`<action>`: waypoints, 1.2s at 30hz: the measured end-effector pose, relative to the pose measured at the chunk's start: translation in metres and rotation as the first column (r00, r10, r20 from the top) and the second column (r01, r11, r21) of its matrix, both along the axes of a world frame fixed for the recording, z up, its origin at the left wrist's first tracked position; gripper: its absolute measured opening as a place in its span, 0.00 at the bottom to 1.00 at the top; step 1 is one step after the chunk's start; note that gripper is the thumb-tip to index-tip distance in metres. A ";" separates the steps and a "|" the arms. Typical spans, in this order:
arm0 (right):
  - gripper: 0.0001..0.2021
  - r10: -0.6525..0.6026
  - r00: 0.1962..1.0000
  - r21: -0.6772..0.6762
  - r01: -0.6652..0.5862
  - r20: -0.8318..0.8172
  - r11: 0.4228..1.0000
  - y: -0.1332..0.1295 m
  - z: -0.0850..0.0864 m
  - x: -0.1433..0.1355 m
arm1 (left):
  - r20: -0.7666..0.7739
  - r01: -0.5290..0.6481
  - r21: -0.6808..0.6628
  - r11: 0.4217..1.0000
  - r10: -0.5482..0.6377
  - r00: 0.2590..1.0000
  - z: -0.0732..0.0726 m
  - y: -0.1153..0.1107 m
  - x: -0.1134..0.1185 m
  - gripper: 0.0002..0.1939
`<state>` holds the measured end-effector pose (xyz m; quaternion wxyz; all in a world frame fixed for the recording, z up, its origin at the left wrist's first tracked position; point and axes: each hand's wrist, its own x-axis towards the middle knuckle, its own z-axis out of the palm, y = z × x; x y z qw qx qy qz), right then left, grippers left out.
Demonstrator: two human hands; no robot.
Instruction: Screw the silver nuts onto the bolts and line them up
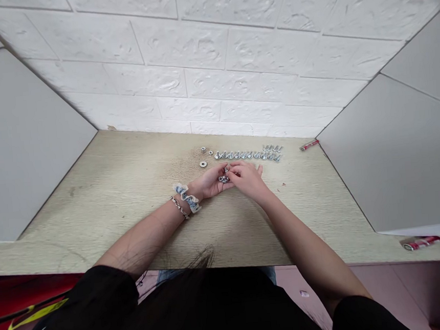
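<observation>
My left hand (214, 182) lies palm up above the table, its fingers curled around several small shiny metal nuts (224, 179). Over that palm, my right hand (246, 177) reaches in from the right with thumb and finger pinched at a small metal piece, which looks like a nut. Just beyond both hands runs a row of metal screws (244, 154), standing on their heads. At the row's left end are a flat washer (203, 164), a small nut (211, 153) and a taller nut (203, 150).
Behind the row's right end lies a group of thin screws (272, 148). A red battery-like cylinder (309, 145) rests by the right panel, another red cylinder (421, 243) near the front right edge. A white brick-pattern wall (205, 84) closes the wooden table (128, 168) at the back.
</observation>
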<state>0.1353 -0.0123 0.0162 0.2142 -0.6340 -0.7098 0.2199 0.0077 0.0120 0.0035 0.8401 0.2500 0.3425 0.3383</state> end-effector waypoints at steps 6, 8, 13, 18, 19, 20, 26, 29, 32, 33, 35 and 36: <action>0.14 0.087 0.994 -0.051 -0.083 0.069 0.995 -0.004 0.009 0.006 | 0.046 0.027 0.003 1.000 -0.027 0.999 -0.002 0.002 -0.002 0.14; 0.13 0.113 0.991 -0.061 -0.108 0.077 0.992 -0.005 0.011 0.007 | 0.059 0.035 0.003 0.999 -0.035 0.998 -0.002 0.002 -0.003 0.16; 0.08 0.108 0.991 -0.008 -0.108 0.084 0.994 -0.003 0.006 0.004 | 0.055 0.035 0.012 0.999 -0.036 0.998 -0.002 0.002 -0.002 0.14; 0.11 0.121 0.983 0.065 -0.131 0.138 0.989 -0.003 0.000 0.001 | 0.100 0.066 0.033 0.997 -0.069 0.993 -0.003 0.003 -0.001 0.11; 0.11 0.131 0.980 0.072 -0.144 0.151 0.987 -0.003 0.000 0.002 | 0.109 0.074 0.031 0.997 -0.076 0.991 -0.003 0.003 -0.001 0.11; 0.10 0.140 0.977 0.076 -0.154 0.162 0.985 -0.003 0.000 0.002 | 0.111 0.079 0.027 0.996 -0.082 0.990 -0.003 0.004 -0.002 0.11; 0.07 0.141 0.979 0.076 -0.153 0.147 0.985 -0.004 0.002 0.004 | 0.081 0.066 0.015 0.998 -0.067 0.994 -0.001 0.002 -0.001 0.10; 0.06 0.139 0.982 0.083 -0.150 0.126 0.985 -0.004 0.002 0.004 | 0.079 0.071 0.030 0.997 -0.073 0.994 0.000 0.002 -0.001 0.12; 0.05 0.133 0.987 0.073 -0.140 0.092 0.987 -0.004 0.004 0.004 | 0.080 0.079 0.039 0.996 -0.082 0.993 -0.001 0.003 -0.001 0.13; 0.05 0.133 0.988 0.065 -0.139 0.082 0.988 -0.004 0.005 0.004 | 0.076 0.079 0.037 0.996 -0.081 0.994 -0.002 0.003 -0.001 0.13; 0.06 0.142 0.987 0.051 -0.146 0.070 0.988 -0.003 0.006 0.006 | 0.062 0.070 0.027 0.997 -0.072 0.996 -0.003 0.004 -0.002 0.12; 0.07 0.149 0.986 0.050 -0.153 0.069 0.987 -0.003 0.006 0.007 | 0.049 0.063 0.018 0.998 -0.064 0.997 -0.004 0.004 -0.002 0.12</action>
